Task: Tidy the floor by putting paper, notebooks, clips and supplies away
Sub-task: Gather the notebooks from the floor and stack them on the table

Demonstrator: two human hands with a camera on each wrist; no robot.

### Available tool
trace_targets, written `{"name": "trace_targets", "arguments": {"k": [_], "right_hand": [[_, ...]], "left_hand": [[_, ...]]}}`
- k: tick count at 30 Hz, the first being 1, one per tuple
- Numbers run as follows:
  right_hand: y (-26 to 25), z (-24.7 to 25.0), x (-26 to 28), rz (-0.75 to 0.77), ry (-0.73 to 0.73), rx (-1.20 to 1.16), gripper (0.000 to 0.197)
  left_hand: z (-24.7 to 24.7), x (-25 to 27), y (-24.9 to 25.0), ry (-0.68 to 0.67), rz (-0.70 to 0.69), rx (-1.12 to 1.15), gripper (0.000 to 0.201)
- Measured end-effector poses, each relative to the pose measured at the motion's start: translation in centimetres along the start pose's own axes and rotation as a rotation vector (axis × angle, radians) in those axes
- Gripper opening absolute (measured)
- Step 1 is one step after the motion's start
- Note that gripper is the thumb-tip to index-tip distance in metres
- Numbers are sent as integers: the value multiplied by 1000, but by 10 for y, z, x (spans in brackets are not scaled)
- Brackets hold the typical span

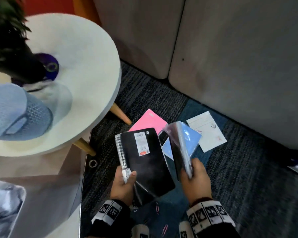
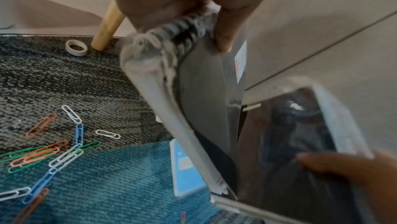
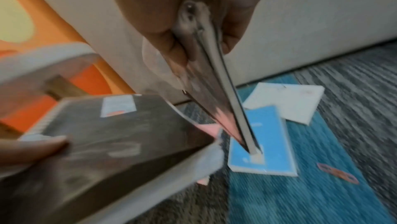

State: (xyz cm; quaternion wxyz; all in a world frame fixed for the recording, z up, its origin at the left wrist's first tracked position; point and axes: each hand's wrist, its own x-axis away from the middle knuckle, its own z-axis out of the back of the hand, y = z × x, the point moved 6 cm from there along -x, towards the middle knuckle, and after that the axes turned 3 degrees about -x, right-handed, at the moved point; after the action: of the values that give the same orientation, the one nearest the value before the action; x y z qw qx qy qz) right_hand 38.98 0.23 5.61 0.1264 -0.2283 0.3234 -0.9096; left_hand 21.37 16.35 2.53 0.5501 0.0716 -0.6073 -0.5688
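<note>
My left hand (image 1: 126, 179) grips a black spiral notebook (image 1: 144, 160) by its wire-bound corner, cover up, with a price sticker on it. My right hand (image 1: 193, 176) pinches a second dark, plastic-wrapped notebook (image 1: 179, 148) by its lower end and holds it on edge just right of the first. Under them on the carpet lie a pink notebook (image 1: 147, 119), a blue notebook (image 3: 264, 142) and a white pad (image 1: 206, 131). Several coloured paper clips (image 2: 53, 151) are scattered on the floor near my wrists. In the left wrist view the spiral binding (image 2: 182, 29) sits between my thumb and fingers.
A round white table (image 1: 86, 69) on wooden legs (image 1: 120, 114) stands at the left, bearing a blue mesh item (image 1: 19, 114). A small tape roll (image 1: 93, 163) lies by a table leg. Grey sofa cushions (image 1: 230, 66) close off the back and right.
</note>
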Motion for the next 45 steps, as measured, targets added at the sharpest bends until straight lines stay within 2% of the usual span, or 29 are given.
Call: {"name": "trace_targets", "arguments": {"k": [3,5,6,8,9,12,15,16,17,18,19,20,21,23,25,28,31,32,34,37,40,42,44,45], "right_hand": [[-55,38,23,206,112,-27,25],[-86,51,39,291,70,8,39],[-100,56,46,316,32,45,46],[-123,66,61,377,-4,126,42],[-134,72,67,393,-17,159,38],[-159,85,84,431,-75,192,38],[-184,100,95,458,-104,170,37],[-190,103,97,464,-115,165,37],[-197,107,100,469,-122,158,37],[-203,111,103,468,-136,150,37],[-206,114,105,468,-151,142,37],[-212,117,108,477,-170,131,39],[-216,119,109,487,-189,124,41],[-218,123,111,496,-206,109,44],[-226,126,113,530,-247,63,46],[-238,124,120,618,-304,15,48],[-250,120,124,705,-313,13,37],[-255,118,125,723,-316,19,34],[-266,113,129,744,-316,-9,34],[-280,105,131,773,-304,-115,29],[-285,96,128,802,-267,-121,27],[-284,96,114,747,-164,-126,31],[-278,101,93,551,-47,-122,50],[-276,103,84,439,-37,-103,61]], "left_hand": [[-12,22,36,-40,0,11,20],[-18,36,58,-72,13,13,24],[-21,45,70,-85,36,45,34],[-26,61,91,-117,107,171,54],[-27,69,103,-132,137,241,54],[-29,96,147,-217,158,457,26],[-24,117,174,-247,155,620,19],[-23,123,182,-266,193,714,27],[-24,132,194,-351,222,767,46],[-24,140,204,-410,190,773,60],[-20,144,212,-412,100,770,63],[-16,147,215,-430,104,793,58],[-12,144,211,-397,130,807,49],[7,138,204,-165,60,686,36],[22,141,209,-81,33,599,28],[43,143,207,28,66,554,28],[57,147,207,11,87,658,33],[62,148,205,8,78,696,43],[73,149,209,2,31,741,44],[88,145,206,18,16,692,47],[105,141,199,55,15,632,53],[118,140,201,59,16,626,46],[128,139,210,27,3,639,33],[132,139,215,12,0,624,35]]}}
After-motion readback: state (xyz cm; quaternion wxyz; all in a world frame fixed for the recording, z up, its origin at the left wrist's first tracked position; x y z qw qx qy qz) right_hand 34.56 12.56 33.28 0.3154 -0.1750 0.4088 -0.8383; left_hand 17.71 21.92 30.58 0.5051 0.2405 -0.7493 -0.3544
